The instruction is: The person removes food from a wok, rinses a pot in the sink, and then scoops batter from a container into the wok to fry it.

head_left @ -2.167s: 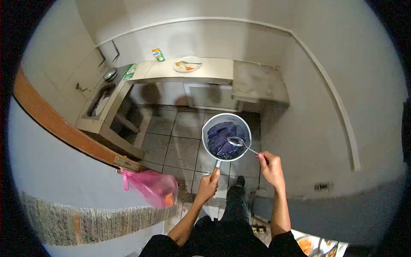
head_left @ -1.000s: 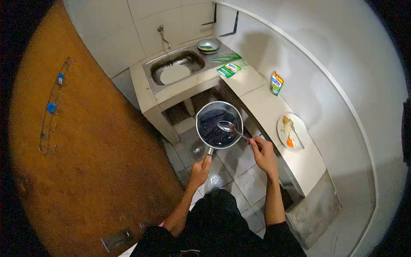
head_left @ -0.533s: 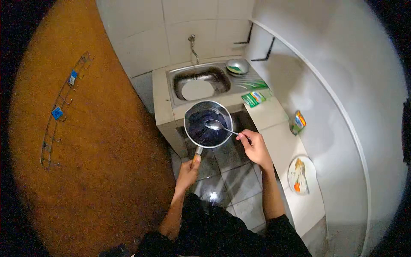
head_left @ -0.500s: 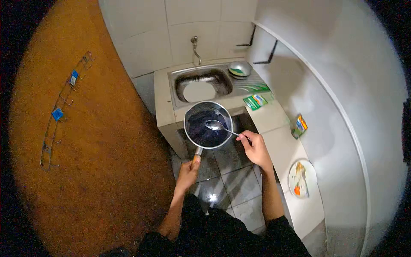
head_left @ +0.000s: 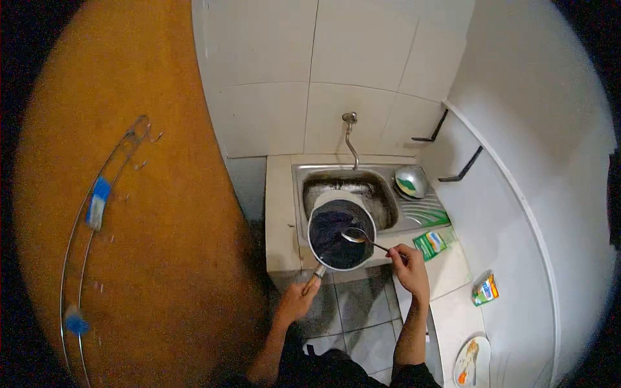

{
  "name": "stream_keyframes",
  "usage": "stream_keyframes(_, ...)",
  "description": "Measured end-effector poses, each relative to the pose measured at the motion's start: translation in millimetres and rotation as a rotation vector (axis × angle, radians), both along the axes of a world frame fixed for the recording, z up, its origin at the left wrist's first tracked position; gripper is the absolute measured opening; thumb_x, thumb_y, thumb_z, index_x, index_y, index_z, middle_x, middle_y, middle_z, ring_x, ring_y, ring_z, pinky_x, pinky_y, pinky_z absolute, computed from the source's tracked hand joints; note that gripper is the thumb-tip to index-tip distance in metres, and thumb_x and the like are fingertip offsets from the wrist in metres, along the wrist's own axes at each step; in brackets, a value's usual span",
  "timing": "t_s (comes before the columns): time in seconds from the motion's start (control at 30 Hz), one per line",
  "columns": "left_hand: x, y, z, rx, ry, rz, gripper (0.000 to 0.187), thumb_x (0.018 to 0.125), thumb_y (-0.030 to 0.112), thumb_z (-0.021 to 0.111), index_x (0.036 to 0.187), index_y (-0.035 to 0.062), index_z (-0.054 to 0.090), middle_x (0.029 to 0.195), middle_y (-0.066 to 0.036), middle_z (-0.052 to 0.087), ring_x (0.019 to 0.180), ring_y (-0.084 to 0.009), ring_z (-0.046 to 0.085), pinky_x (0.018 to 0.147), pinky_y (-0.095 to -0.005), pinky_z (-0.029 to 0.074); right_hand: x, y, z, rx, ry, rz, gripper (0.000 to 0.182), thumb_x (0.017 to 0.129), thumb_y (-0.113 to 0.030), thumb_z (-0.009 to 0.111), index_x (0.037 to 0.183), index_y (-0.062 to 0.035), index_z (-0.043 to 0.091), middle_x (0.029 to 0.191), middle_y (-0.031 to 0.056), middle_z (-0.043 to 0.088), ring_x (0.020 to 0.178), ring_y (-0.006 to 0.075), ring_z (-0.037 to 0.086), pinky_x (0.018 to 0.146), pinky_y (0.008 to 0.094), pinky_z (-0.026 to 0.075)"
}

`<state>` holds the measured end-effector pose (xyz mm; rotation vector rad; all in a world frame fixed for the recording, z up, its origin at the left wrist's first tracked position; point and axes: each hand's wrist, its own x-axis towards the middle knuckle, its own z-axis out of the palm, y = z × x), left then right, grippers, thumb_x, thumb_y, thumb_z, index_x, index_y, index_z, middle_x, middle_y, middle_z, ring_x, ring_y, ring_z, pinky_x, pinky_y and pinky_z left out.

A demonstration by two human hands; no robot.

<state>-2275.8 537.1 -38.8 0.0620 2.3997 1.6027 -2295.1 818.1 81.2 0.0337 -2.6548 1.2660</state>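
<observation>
A person in a black short-sleeved top holds a round, silver-coloured metal saucepan (head_left: 374, 240) before a stainless-steel sink (head_left: 396, 227), the pan overlapping the basin's front rim from the head camera's view. The left hand (head_left: 300, 302) has its fingers clamped around the pan's brown handle (head_left: 314, 279). The right hand (head_left: 410, 270) pinches the thin handle of a shiny metal spoon (head_left: 354, 235) between thumb and fingers, the spoon's bowl inside the outline of the pan. Whether it touches the dark purple, nearly black contents (head_left: 331, 223) cannot be told.

Behind the pan, a pale, flat, rounded piece (head_left: 336, 196) shows partly in the basin, below a curved metal tap (head_left: 350, 139) on the cream tiled wall. To the right, a round metal bowl (head_left: 414, 176) with something green and cream inside sits on the ribbed drainboard. A green packet with a coloured label (head_left: 429, 245) lies just beside the sink on the cream tiled surface (head_left: 447, 277). Farther along, a green, white and orange pouch (head_left: 485, 290) stands near the wall, and a white plate (head_left: 482, 352) bears orange and brown food scraps. At left, a wire hook rack (head_left: 82, 246) with blue tags hangs against an orange-brown wooden panel (head_left: 174, 271).
</observation>
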Motion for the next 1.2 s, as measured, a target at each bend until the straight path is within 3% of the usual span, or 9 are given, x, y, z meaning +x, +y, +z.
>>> stream_keyframes(0.2, -62.8, 13.6, -26.9, -0.062, 0.015, -0.042, 0.061, 0.094, 0.054, 0.05, 0.074, -0.004, 0.057, 0.057, -0.014, 0.048, 0.054, -0.0249, 0.048, 0.057, -0.0435, 0.041, -61.8, 13.6, -15.6, 0.067, 0.037, 0.015, 0.024, 0.096, -0.015, 0.057, 0.092, 0.0064, 0.066, 0.073, 0.0137, 0.066, 0.066, 0.0159, 0.058, 0.062, 0.0294, 0.046)
stream_keyframes(0.3, -92.9, 16.2, -32.3, -0.095, -0.013, -0.023, 0.063, 0.094, 0.055, 0.05, 0.075, -0.005, 0.057, 0.059, -0.016, 0.049, 0.055, -0.026, 0.05, 0.059, -0.0444, 0.043, -97.4, 37.9, -62.6, 0.118, 0.173, 0.063, 0.021, 0.093, -0.016, 0.058, 0.092, 0.0032, 0.066, 0.077, 0.0201, 0.064, 0.069, 0.0352, 0.061, 0.064, 0.0401, 0.046)
stream_keyframes(0.4, -120.8, 20.7, -47.6, -0.061, -0.012, 0.003, 0.063, 0.094, 0.054, 0.051, 0.076, -0.0054, 0.059, 0.06, -0.018, 0.051, 0.057, -0.0258, 0.051, 0.06, -0.0441, 0.044, -126.7, 46.9, -50.4, 0.109, 0.024, 0.086, 0.02, 0.092, -0.015, 0.058, 0.094, 0.002, 0.067, 0.082, 0.0202, 0.065, 0.072, 0.0383, 0.06, 0.066, 0.0417, 0.047)
stream_keyframes(0.57, -161.8, 47.9, -22.0, -0.136, -0.191, 0.093, 0.061, 0.095, 0.053, 0.05, 0.077, -0.0047, 0.06, 0.06, -0.017, 0.052, 0.058, -0.02, 0.048, 0.059, -0.0419, 0.043, -200.2, 90.4, -49.4, 0.211, 0.042, 0.268, 0.016, 0.091, -0.013, 0.059, 0.097, -0.001, 0.069, 0.089, 0.0188, 0.066, 0.08, 0.0372, 0.063, 0.072, 0.0415, 0.049)
stream_keyframes(0.67, -181.1, 65.5, -71.0, -0.045, 0.102, 0.241, 0.061, 0.096, 0.052, 0.049, 0.075, -0.0044, 0.06, 0.058, -0.013, 0.048, 0.058, -0.0171, 0.045, 0.058, -0.04, 0.042, -245.9, 119.8, -73.2, 0.201, 0.109, 0.362, 0.016, 0.09, -0.011, 0.063, 0.097, 0.0022, 0.068, 0.071, 0.015, 0.058, 0.061, 0.0251, 0.052, 0.057, 0.0346, 0.04)
stream_keyframes(0.7, -183.6, 73.4, -44.0, -0.062, -0.067, 0.255, 0.061, 0.096, 0.05, 0.05, 0.072, -0.0051, 0.057, 0.056, -0.013, 0.045, 0.057, -0.0171, 0.043, 0.056, -0.0396, 0.041, -258.2, 122.8, -77.2, 0.125, 0.172, 0.411, 0.015, 0.089, -0.01, 0.063, 0.097, 0.0015, 0.069, 0.068, 0.0136, 0.055, 0.057, 0.024, 0.047, 0.053, 0.0344, 0.037)
stream_keyframes(0.8, -195.0, 78.2, -42.9, -0.12, -0.032, 0.251, 0.061, 0.096, 0.049, 0.05, 0.07, -0.0052, 0.055, 0.054, -0.011, 0.042, 0.056, -0.0162, 0.041, 0.054, -0.0393, 0.038, -293.1, 132.1, -85.0, 0.21, 0.154, 0.492, 0.015, 0.089, -0.01, 0.063, 0.097, 0.0011, 0.069, 0.067, 0.0135, 0.052, 0.056, 0.024, 0.046, 0.053, 0.0349, 0.037)
stream_keyframes(0.83, -194.4, 77.7, -49.0, -0.119, -0.027, 0.259, 0.06, 0.096, 0.049, 0.05, 0.07, -0.0051, 0.054, 0.054, -0.012, 0.041, 0.055, -0.0161, 0.04, 0.053, -0.0392, 0.037, -298.5, 129.1, -77.5, 0.283, -0.04, 0.489, 0.018, 0.091, -0.015, 0.059, 0.101, -0.0042, 0.069, 0.091, 0.0188, 0.063, 0.089, 0.0365, 0.06, 0.078, 0.0434, 0.047)
stream_keyframes(1.2, -222.9, 79.0, -60.0, -0.152, 0.019, 0.283, 0.059, 0.096, 0.048, 0.051, 0.068, -0.0044, 0.052, 0.052, -0.014, 0.035, 0.052, -0.0174, 0.036, 0.05, -0.0406, 0.032, -346.4, 108.6, -120.3, 0.267, 0.213, 0.579, 0.016, 0.087, -0.01, 0.064, 0.094, 0.0025, 0.069, 0.078, 0.0179, 0.062, 0.078, 0.0353, 0.059, 0.071, 0.0421, 0.048)
